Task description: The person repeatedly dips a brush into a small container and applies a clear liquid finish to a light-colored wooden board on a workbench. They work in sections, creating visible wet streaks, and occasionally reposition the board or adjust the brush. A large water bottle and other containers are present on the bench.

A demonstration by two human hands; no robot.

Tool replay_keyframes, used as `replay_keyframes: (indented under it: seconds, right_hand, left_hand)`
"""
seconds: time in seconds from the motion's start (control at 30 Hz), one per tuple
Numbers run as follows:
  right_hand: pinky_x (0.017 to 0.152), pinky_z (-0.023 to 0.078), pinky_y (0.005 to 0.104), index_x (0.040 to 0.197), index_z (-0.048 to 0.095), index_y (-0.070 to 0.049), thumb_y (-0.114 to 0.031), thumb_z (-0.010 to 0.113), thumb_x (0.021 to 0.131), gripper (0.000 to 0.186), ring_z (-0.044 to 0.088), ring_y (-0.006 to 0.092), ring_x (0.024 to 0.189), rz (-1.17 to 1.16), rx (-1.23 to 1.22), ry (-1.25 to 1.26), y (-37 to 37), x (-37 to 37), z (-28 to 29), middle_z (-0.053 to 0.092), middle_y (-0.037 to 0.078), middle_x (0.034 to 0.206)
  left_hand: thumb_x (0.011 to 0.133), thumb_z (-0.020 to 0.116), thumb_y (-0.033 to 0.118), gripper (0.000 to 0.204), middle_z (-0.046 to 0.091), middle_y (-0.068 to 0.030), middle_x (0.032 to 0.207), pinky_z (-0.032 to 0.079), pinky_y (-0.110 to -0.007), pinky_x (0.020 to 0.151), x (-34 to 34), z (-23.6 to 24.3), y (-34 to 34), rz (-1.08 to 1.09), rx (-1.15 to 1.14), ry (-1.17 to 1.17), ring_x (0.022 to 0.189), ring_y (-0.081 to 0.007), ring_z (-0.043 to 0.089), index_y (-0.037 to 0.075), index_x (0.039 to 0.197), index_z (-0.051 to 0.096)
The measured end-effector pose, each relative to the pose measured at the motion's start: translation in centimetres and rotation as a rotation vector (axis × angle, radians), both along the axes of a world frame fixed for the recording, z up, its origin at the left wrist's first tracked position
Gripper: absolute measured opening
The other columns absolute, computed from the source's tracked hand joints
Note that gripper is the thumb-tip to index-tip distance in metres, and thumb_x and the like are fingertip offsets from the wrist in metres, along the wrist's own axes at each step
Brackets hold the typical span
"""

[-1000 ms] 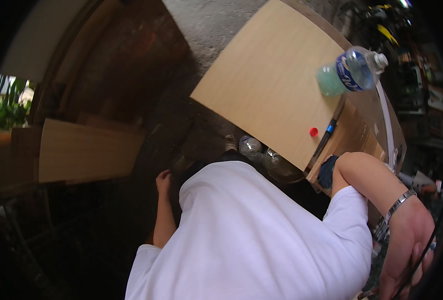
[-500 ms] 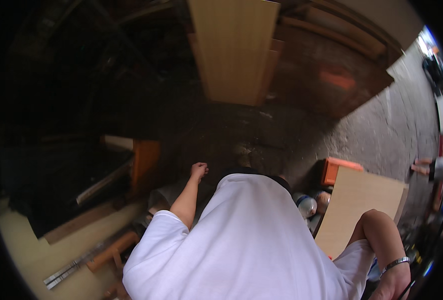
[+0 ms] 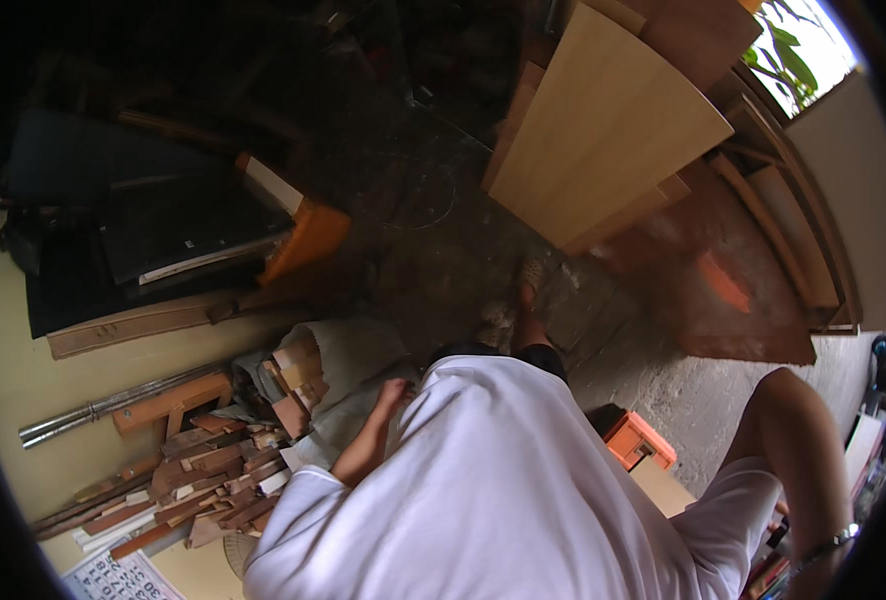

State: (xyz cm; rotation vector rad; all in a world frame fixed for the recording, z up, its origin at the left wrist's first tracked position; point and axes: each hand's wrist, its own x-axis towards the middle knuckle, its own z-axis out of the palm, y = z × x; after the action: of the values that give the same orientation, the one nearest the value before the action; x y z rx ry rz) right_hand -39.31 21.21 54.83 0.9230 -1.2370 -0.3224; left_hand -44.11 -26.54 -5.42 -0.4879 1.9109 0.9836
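Observation:
My white shirt (image 3: 523, 490) fills the lower middle of the head view. Beside it my left hand (image 3: 393, 393) hangs with loose fingers and nothing in it, just above a grey sack (image 3: 348, 365) and a pile of scrap wood offcuts (image 3: 213, 480). My right arm (image 3: 798, 440) is bent at the lower right, with a metal bracelet (image 3: 831, 542) on the wrist. The right hand itself is cut off by the picture's rim. One foot (image 3: 529, 290) stands on the dark floor ahead of me.
A large pale wooden board (image 3: 603, 130) leans at the upper right, near a window with a plant (image 3: 793, 45). An orange box (image 3: 639, 440) sits by my right side. Black panels (image 3: 163, 235), an orange block (image 3: 303, 240) and a metal pipe (image 3: 113, 405) lie at the left.
The view has swung round: the pale board went from top centre to upper right, and the scrap wood pile and sack came into view. My left hand still hangs empty.

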Motion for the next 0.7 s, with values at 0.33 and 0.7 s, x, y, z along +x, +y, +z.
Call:
replay_keyframes:
  seconds: [0.33, 0.7]
  right_hand:
    - [0.052, 0.039, 0.0254, 0.086, 0.063, -0.003, -0.034, 0.048, 0.1, 0.038, 0.047, 0.0124, 0.054, 0.284, -0.013, -0.021, 12.6, -11.3, -0.1, 0.062, 0.002, 0.067]
    - [0.055, 0.041, 0.0262, 0.085, 0.064, -0.003, -0.034, 0.048, 0.1, 0.037, 0.05, 0.0128, 0.058, 0.536, -0.08, -0.043, 17.4, -22.1, -1.2, 0.063, 0.003, 0.071]
  left_hand:
    - [0.086, 0.065, 0.028, 0.031, 0.068, -0.0089, 0.087, 0.048, -0.034, 0.057, 6.5, 5.3, 6.0, 0.136, 0.005, -0.138, 0.073, -0.0185, 0.064, 0.006, 0.109, 0.066]
    - [0.085, 0.066, 0.029, 0.034, 0.068, -0.0101, 0.09, 0.049, -0.038, 0.061, 9.2, 10.1, 11.7, 0.284, 0.082, -0.288, 0.077, -0.0211, 0.064, 0.006, 0.109, 0.066]
